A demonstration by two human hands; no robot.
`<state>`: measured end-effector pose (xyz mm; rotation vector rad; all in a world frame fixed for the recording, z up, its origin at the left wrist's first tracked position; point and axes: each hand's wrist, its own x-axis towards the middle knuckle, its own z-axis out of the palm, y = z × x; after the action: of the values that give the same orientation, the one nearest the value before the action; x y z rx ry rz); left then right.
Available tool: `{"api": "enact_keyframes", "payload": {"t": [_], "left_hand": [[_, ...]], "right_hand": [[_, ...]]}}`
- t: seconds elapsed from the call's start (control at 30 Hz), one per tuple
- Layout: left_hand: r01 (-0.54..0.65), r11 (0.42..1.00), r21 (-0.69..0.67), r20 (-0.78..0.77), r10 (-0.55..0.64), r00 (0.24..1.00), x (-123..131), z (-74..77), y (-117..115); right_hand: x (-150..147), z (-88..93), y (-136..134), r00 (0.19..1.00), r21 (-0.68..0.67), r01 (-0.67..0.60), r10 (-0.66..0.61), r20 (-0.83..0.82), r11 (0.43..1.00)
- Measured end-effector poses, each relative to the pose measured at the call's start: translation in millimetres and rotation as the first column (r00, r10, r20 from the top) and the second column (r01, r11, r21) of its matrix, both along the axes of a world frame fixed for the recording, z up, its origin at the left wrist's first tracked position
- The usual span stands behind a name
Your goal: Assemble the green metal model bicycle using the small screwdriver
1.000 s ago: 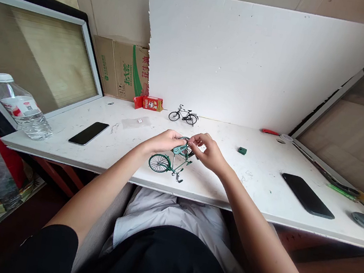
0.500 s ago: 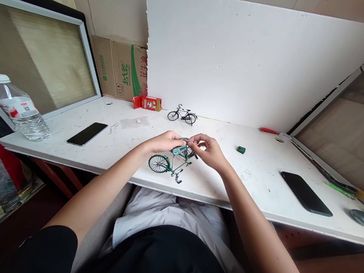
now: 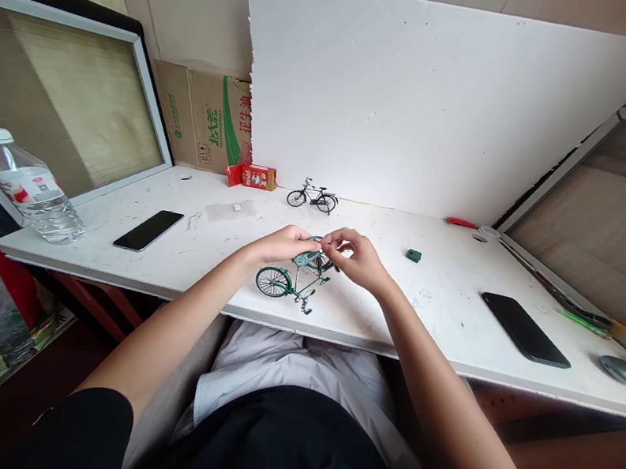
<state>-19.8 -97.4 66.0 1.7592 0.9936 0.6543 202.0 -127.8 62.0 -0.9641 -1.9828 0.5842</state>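
A small green model bicycle [image 3: 274, 282] is tipped over at the table's front, its handlebars low near the tabletop and one wheel towards the left. My left hand [image 3: 285, 245] is closed on its far part, thumb and fingers by the far wheel. Right beside it, my right hand [image 3: 360, 260] pinches with thumb and forefinger at that same wheel; whatever sits between those fingertips is too small to make out. The hands nearly touch and partly cover the wheel. Farther right lies a small dark green block-like piece [image 3: 413, 256].
A black model bicycle [image 3: 313, 197] stands at the back by a white board [image 3: 448, 105]. Two phones [image 3: 149, 229] lie left and right. A water bottle [image 3: 36, 188] stands at the left edge, a grey mouse-like object [image 3: 625, 371] at the right. A clear plastic bag [image 3: 231, 210] lies behind my left hand.
Both hands keep their place at the far wheel, with only a tiny shift of the fingers. The whole view has slid slightly.
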Motion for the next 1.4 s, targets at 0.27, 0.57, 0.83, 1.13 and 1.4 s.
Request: {"api": "enact_keyframes", "payload": {"t": [0.27,0.57,0.83,1.13,1.4], "left_hand": [[-0.064,0.98,-0.189,0.095,0.083,0.992,0,-0.5,-3],[-0.124,0.956,-0.266,0.111,0.158,0.981,0,-1.6,-1],[-0.111,0.965,-0.236,0.059,0.128,0.99,-2,-1.9,0],[0.031,0.974,-0.224,0.033,-0.024,0.999,-7,-7.0,10],[0.048,0.977,-0.209,0.039,-0.041,0.998,-8,-7.2,11]], "right_hand": [[2,-1.4,2,1.0,0.055,0.014,-0.015,0.017,0.998],[5,-4.6,4,0.974,0.284,-0.012,-0.053,0.221,0.959],[-2,-7.1,3,0.93,0.301,0.006,-0.116,0.35,0.954],[-2,-4.5,-3,0.912,0.247,0.03,-0.128,0.39,0.969],[-2,-4.0,-3,0.921,0.23,0.031,-0.117,0.371,0.973]]}}
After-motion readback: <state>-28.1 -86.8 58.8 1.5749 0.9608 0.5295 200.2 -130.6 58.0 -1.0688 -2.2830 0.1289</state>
